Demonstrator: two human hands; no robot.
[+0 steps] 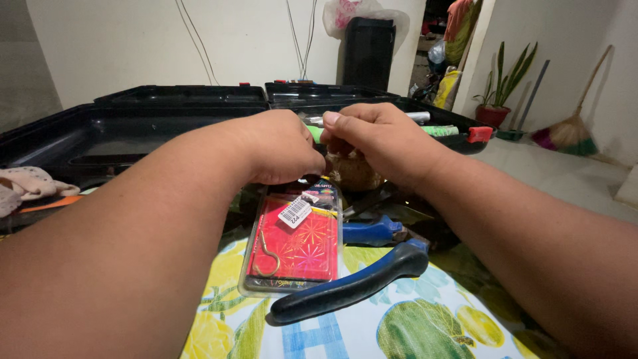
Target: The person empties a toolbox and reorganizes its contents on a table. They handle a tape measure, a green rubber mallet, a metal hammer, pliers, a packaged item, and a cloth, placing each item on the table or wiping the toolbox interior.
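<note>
Tool: green-handled tool [315,133] pinched between both grips.
Left grip [282,147]: fingers curled, clamped on handle.
Right grip [379,143]: pressed together on tool.
Pack [292,247]: just below grips.

A plain cream wall [133,46] closes the back of the room, with thin cables [302,33] hanging down it. Against it stands a tall black case [367,53] with a pale plastic bag [345,13] on top. To the right a doorway [452,40] opens onto a cluttered, dimmer space with hanging cloth. Beside it, on the pale floor [565,173], a spiky green plant sits in a red pot [493,114], and a straw broom [571,129] leans against the white right-hand wall [571,53]. The near table wears a fruit-printed cloth [425,326]. The light is even and soft.
</note>
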